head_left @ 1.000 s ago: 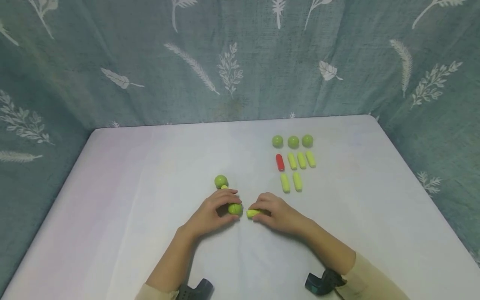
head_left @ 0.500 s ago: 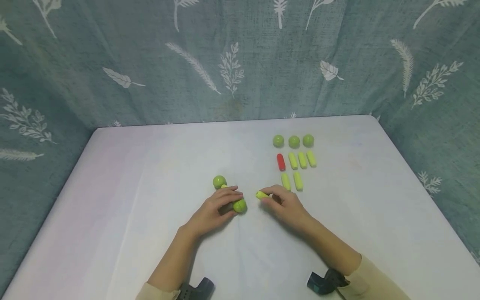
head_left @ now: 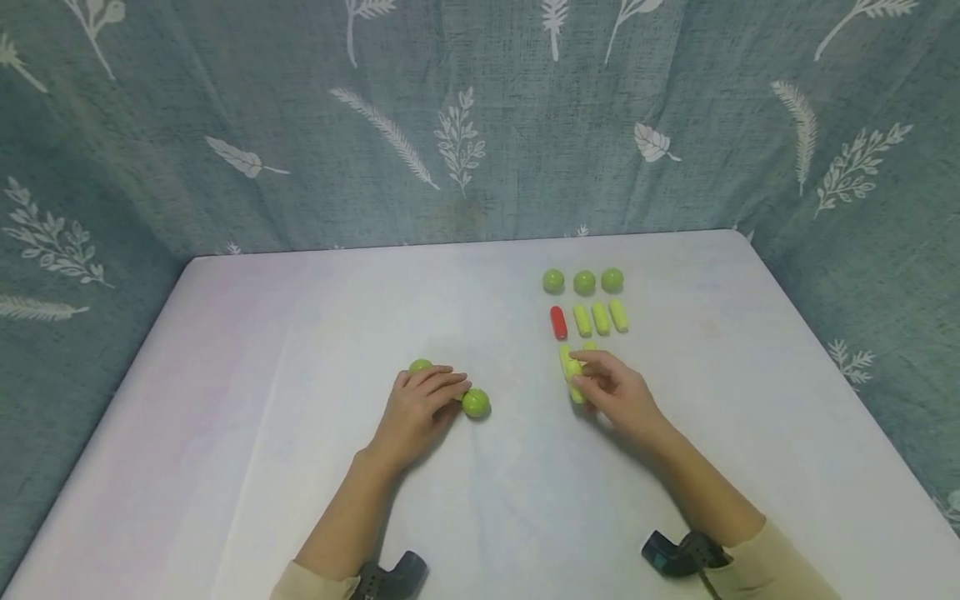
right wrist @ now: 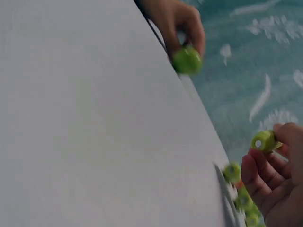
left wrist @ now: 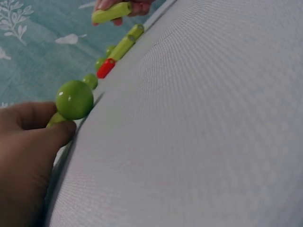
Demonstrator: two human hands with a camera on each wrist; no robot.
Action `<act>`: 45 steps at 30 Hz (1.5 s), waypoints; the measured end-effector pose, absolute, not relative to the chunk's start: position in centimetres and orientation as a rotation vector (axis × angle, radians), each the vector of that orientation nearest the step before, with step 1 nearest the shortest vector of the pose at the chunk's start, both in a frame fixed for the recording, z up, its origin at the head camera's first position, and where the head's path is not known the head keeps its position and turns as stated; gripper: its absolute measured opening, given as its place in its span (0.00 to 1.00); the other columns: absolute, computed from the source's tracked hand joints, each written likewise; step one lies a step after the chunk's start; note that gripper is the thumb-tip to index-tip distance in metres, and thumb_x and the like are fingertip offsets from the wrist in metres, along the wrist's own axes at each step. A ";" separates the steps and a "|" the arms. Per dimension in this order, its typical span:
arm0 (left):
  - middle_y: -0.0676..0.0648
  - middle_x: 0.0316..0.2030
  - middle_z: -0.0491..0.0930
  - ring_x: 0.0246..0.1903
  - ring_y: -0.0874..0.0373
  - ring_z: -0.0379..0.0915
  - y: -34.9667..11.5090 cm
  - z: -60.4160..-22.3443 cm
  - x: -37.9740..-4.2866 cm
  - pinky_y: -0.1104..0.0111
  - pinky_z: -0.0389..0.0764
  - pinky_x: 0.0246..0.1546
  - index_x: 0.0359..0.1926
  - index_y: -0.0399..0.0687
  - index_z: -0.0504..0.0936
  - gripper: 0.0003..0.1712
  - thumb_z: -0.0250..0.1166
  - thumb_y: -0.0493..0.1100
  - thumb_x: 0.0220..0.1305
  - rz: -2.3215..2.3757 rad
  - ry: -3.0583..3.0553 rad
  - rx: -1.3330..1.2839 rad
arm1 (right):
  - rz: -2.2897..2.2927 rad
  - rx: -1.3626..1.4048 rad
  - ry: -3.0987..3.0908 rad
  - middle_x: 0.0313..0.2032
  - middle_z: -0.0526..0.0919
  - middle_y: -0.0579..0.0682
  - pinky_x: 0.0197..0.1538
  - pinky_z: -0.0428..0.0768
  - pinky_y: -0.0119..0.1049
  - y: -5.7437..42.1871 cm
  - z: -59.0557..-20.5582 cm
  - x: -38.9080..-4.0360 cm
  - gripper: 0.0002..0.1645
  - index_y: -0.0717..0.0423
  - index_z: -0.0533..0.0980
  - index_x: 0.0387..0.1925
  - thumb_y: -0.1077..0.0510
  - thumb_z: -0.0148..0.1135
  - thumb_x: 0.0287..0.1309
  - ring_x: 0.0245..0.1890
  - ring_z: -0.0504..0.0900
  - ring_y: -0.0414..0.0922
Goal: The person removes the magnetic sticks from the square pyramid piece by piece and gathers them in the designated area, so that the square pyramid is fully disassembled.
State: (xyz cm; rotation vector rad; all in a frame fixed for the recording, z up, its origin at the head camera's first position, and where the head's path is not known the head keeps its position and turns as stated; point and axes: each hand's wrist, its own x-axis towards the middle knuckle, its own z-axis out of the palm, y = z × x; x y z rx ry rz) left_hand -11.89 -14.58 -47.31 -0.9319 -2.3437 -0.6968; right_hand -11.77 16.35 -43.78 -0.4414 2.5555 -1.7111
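Observation:
My left hand (head_left: 420, 417) pinches a yellow-green stick (left wrist: 57, 120) between thumb and fingers. A glossy green ball (head_left: 476, 403) sits at the near end of that stick, and a second green ball (head_left: 421, 365) peeks out behind the knuckles; the hand hides whatever links them. On the right, my right hand (head_left: 618, 396) holds another yellow-green stick (left wrist: 112, 13) by thumb and fingertips, raised above the table. Its end shows a pale round spot in the right wrist view. Below it lie two similar sticks (head_left: 565, 360), partly covered by the hand.
Beyond the right hand, a red stick (head_left: 558, 322) lies beside three yellow-green sticks (head_left: 601, 318). Three green balls (head_left: 584, 282) form a row behind them. A leaf-patterned cloth (head_left: 337, 167) rises behind the white table (head_left: 337, 292).
My right hand has carried its stick away from the left hand, rightward and back to the two lying sticks. The left hand has turned slightly, and its balls have shifted with it.

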 end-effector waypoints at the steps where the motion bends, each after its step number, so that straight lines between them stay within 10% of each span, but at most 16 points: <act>1: 0.50 0.45 0.83 0.51 0.52 0.74 -14.6 -47.3 -11.9 0.53 0.65 0.49 0.45 0.46 0.83 0.22 0.75 0.37 0.45 -0.662 -2.344 -0.896 | -1.710 -0.418 2.566 0.32 0.78 0.58 0.28 0.77 0.32 16.8 -43.8 -12.0 0.20 0.61 0.71 0.55 0.63 0.59 0.61 0.21 0.77 0.40; 10: 0.49 0.42 0.83 0.53 0.48 0.71 -14.6 -47.2 -12.1 0.36 0.51 0.55 0.42 0.46 0.84 0.19 0.75 0.43 0.45 -0.680 -2.345 -0.761 | -1.651 -0.215 2.677 0.36 0.80 0.61 0.28 0.76 0.29 20.8 -44.1 -14.0 0.22 0.60 0.70 0.58 0.58 0.58 0.63 0.24 0.78 0.38; 20: 0.49 0.39 0.82 0.48 0.49 0.75 -14.9 -47.3 -12.0 0.55 0.74 0.51 0.42 0.45 0.84 0.18 0.74 0.44 0.47 -0.725 -2.390 -0.834 | -1.533 -0.075 2.728 0.36 0.81 0.59 0.29 0.78 0.27 21.3 -45.1 -15.0 0.22 0.61 0.74 0.54 0.54 0.61 0.61 0.24 0.77 0.36; 25: 0.49 0.40 0.82 0.48 0.50 0.75 -15.0 -47.3 -12.0 0.57 0.75 0.51 0.43 0.45 0.84 0.19 0.74 0.44 0.48 -0.728 -2.395 -0.853 | -1.498 -0.030 2.746 0.30 0.79 0.55 0.29 0.77 0.28 21.5 -45.5 -15.2 0.23 0.59 0.75 0.53 0.51 0.63 0.59 0.24 0.76 0.38; 35: 0.49 0.40 0.82 0.48 0.50 0.75 -14.9 -47.3 -11.9 0.58 0.76 0.51 0.43 0.45 0.84 0.18 0.73 0.44 0.48 -0.745 -2.395 -0.863 | -1.497 -0.426 2.787 0.56 0.74 0.58 0.33 0.73 0.24 22.3 -46.6 -15.0 0.24 0.59 0.76 0.52 0.61 0.69 0.51 0.31 0.73 0.36; 45: 0.49 0.40 0.82 0.48 0.50 0.74 -14.9 -47.4 -12.0 0.58 0.76 0.50 0.42 0.43 0.84 0.19 0.74 0.43 0.47 -0.773 -2.371 -0.861 | -1.456 -0.458 2.820 0.51 0.78 0.57 0.33 0.72 0.24 22.1 -46.2 -14.9 0.22 0.59 0.77 0.51 0.64 0.67 0.52 0.30 0.72 0.35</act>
